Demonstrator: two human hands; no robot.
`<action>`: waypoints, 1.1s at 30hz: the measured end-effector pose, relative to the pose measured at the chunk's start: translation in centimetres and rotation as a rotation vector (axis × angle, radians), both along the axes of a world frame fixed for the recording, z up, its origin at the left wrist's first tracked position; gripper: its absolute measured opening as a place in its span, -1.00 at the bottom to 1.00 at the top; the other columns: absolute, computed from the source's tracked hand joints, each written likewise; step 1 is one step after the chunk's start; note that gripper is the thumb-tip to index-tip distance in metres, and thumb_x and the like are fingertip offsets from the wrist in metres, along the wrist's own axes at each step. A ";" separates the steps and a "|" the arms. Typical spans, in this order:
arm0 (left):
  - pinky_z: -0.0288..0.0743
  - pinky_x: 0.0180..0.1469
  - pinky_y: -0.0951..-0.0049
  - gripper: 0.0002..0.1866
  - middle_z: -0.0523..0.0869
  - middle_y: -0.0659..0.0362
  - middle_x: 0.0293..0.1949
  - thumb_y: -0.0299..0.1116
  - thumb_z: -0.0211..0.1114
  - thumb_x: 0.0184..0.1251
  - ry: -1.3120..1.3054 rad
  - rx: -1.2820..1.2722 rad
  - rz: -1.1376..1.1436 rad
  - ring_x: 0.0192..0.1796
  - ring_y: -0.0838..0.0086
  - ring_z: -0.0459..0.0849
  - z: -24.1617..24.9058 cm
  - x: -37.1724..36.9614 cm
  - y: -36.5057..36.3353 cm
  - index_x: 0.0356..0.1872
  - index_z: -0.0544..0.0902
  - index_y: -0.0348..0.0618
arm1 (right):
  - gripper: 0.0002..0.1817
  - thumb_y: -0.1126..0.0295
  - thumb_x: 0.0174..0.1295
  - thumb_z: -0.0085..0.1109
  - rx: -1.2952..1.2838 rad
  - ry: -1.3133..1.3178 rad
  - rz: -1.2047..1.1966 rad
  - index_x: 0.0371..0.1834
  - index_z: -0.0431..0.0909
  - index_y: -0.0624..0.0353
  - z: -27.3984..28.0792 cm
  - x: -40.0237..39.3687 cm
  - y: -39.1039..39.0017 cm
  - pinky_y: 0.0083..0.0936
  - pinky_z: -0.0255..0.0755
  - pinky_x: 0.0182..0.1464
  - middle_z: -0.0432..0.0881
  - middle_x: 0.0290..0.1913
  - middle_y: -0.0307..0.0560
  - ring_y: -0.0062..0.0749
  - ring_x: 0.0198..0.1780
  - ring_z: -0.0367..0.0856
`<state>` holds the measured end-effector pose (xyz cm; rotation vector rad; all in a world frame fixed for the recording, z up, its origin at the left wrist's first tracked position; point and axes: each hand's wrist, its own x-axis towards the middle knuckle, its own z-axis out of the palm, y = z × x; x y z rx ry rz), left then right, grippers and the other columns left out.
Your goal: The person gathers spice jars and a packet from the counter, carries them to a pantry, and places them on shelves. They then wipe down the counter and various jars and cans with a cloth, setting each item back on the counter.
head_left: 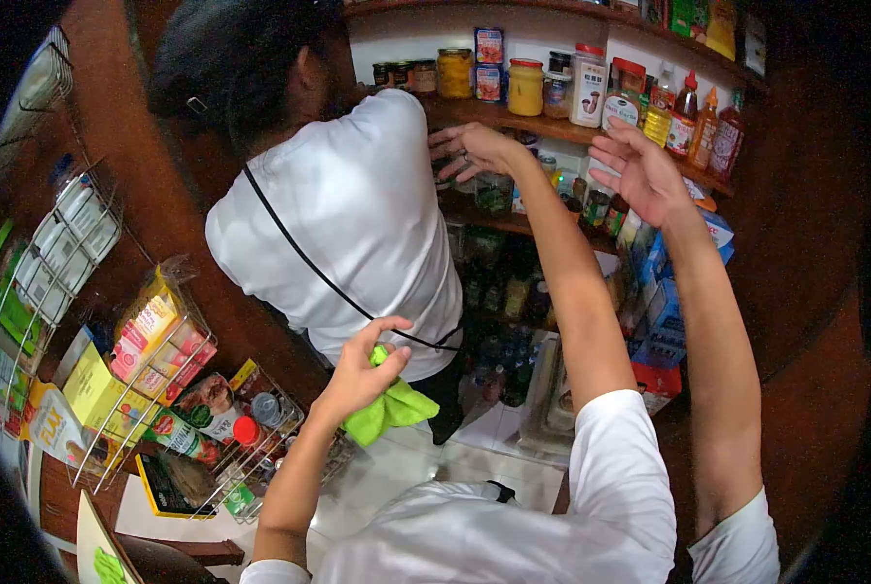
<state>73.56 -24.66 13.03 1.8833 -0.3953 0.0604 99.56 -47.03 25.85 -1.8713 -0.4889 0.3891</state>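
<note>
My left hand [357, 382], low in front of me, is closed around a bright green cloth [389, 409] that hangs below its fingers. Stretched toward the shelves, my right hand [476, 151] has its fingers spread and a ring on one of them. It appears to hold nothing and is close to the shoulder of a person in a white shirt [343, 214]. Behind this hand are a shelf [572, 128] and jars. Farther right, another person's hand [645, 175] is raised with bent fingers before a white-labelled jar [620, 109].
Sauce bottles [684, 112] and a yellow jar [525, 88] line the shelf. Blue boxes [661, 316] stand at right. Wire door baskets [153, 394] with packets jut in at left. The white-shirted person blocks part of the shelves.
</note>
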 end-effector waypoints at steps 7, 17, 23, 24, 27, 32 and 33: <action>0.26 -0.40 0.67 -0.74 0.50 0.35 -0.48 -0.43 0.20 0.19 0.015 0.050 -0.011 -0.46 0.75 0.37 -0.6 -0.3 0.0 -0.07 0.55 -0.17 | -0.56 0.24 0.35 -0.20 -0.025 -0.030 -0.186 0.27 0.33 0.08 -1.4 0.7 -1.8 -0.30 0.44 -0.01 0.49 0.15 -0.05 -0.23 -0.01 0.56; 0.33 -0.32 0.63 -0.75 0.52 0.33 -0.49 -0.38 0.21 0.22 0.080 0.045 -0.061 -0.42 0.70 0.40 -3.1 -1.1 -2.3 -0.09 0.57 -0.20 | -0.43 0.19 0.18 0.08 0.847 0.013 -0.388 0.24 0.20 0.11 1.5 -12.4 -13.6 -0.21 0.32 0.13 0.37 0.07 0.06 -0.15 0.11 0.38; 0.34 -0.31 0.61 -0.76 0.51 0.31 -0.50 -0.36 0.22 0.22 0.081 0.059 -0.106 -0.41 0.68 0.41 -4.5 -0.8 -2.8 -0.10 0.58 -0.14 | -0.22 0.45 0.10 0.17 0.748 -0.096 -0.470 0.39 0.00 0.11 1.8 -14.3 -14.0 -0.22 0.33 0.15 0.32 0.12 0.03 -0.17 0.14 0.34; 0.33 -0.34 0.61 -0.76 0.49 0.32 -0.53 -0.36 0.22 0.22 0.114 0.068 -0.118 -0.44 0.69 0.40 -4.5 -0.9 -3.0 -0.10 0.58 -0.14 | -0.16 0.52 0.08 0.18 0.748 -0.069 -0.474 0.42 -0.07 0.10 1.6 -14.2 -14.0 -0.22 0.33 0.15 0.32 0.13 0.01 -0.18 0.15 0.33; 0.31 -0.40 0.60 -0.76 0.45 0.35 -0.62 -0.36 0.22 0.21 0.074 0.074 -0.146 -0.50 0.69 0.38 -5.6 -0.8 -3.6 -0.10 0.57 -0.16 | -0.18 0.52 0.08 0.17 0.752 -0.081 -0.456 0.41 -0.05 0.11 1.6 -13.9 -14.0 -0.22 0.34 0.16 0.31 0.15 0.02 -0.17 0.15 0.34; 0.34 -0.31 0.61 -0.76 0.51 0.31 -0.49 -0.37 0.22 0.21 0.060 0.069 -0.180 -0.40 0.67 0.41 -6.2 -0.9 -4.0 -0.11 0.58 -0.17 | -0.26 0.49 0.15 0.15 0.709 -0.136 -0.417 0.39 -0.01 0.17 1.5 -13.8 -14.4 -0.25 0.38 0.18 0.43 0.09 0.03 -0.23 0.15 0.43; 0.35 -0.28 0.62 -0.77 0.51 0.32 -0.44 -0.39 0.22 0.20 0.083 0.076 -0.181 -0.37 0.67 0.42 -6.0 -1.1 -4.0 -0.11 0.58 -0.17 | -0.26 0.49 0.15 0.15 0.711 -0.124 -0.412 0.39 -0.01 0.17 1.6 -13.9 -14.3 -0.25 0.38 0.18 0.43 0.09 0.03 -0.23 0.15 0.43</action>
